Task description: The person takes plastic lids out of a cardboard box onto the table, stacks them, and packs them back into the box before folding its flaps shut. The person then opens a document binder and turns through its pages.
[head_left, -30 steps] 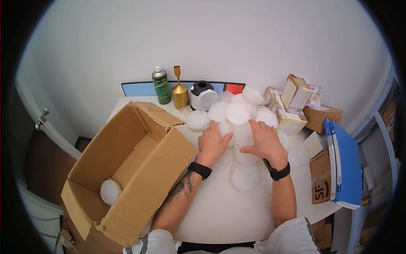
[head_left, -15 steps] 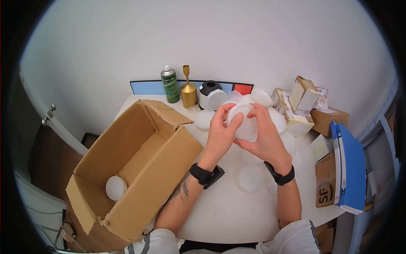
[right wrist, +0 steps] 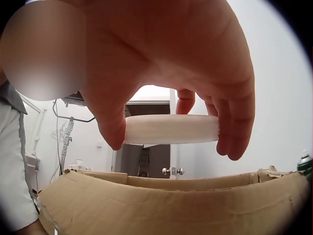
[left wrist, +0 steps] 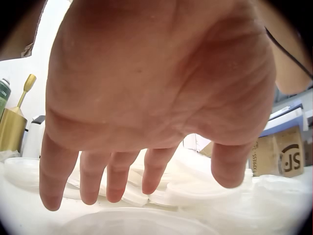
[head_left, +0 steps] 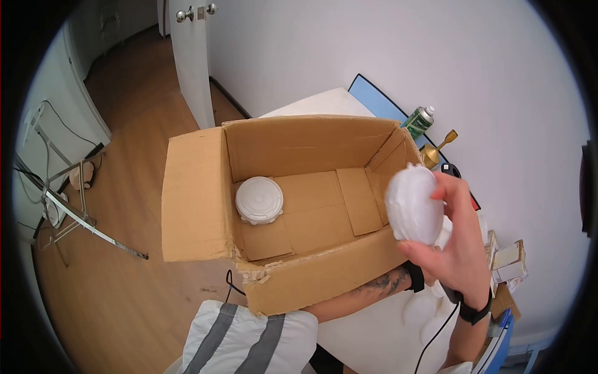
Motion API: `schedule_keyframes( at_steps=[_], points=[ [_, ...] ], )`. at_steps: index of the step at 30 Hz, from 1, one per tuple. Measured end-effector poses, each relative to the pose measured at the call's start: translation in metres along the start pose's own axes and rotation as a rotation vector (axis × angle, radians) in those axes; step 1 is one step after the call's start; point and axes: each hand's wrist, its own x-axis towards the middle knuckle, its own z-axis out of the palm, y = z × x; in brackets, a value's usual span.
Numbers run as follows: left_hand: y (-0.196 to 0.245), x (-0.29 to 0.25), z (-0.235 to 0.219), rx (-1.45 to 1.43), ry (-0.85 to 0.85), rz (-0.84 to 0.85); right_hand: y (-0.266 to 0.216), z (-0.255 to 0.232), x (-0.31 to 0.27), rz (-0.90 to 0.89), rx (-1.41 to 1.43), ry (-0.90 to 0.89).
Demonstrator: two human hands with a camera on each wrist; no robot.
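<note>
My right hand (head_left: 464,243) grips a short stack of round white plastic lids (head_left: 414,206) by its edges, thumb on one side and fingers on the other. In the right wrist view the lids (right wrist: 171,129) appear edge-on, above the rim of an open cardboard box (right wrist: 171,205). Inside the box (head_left: 311,212), near its left end, lies another stack of white lids (head_left: 259,199). My left hand (left wrist: 156,98) is over the table with fingers extended and spread, holding nothing, near loose translucent lids (left wrist: 195,193). In the head view it is mostly hidden behind the right hand.
Behind the box stand a green spray can (head_left: 418,122) and a gold candlestick (head_left: 436,149). Small cartons (head_left: 509,262) and a blue binder (head_left: 495,340) are at the right. A cable (head_left: 436,340) runs by the right wrist. The box's torn flap (head_left: 193,196) sticks out leftward.
Both hands gathered lids over the pile; now the right hand alone has carried a stack left to the box. The left hand has let go and stayed by the pile. The head view turned left.
</note>
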Motion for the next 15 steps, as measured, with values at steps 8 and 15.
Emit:
schedule_keyframes(
  at_steps=[8,15],
  points=[
    [-0.024,0.038,0.038,0.002,0.209,-0.201,-0.001,0.060,0.100,-0.084,-0.189,-0.367],
    [-0.002,0.071,0.085,-0.049,0.329,-0.271,0.006,-0.009,0.018,0.033,-0.282,-0.039]
  ],
)
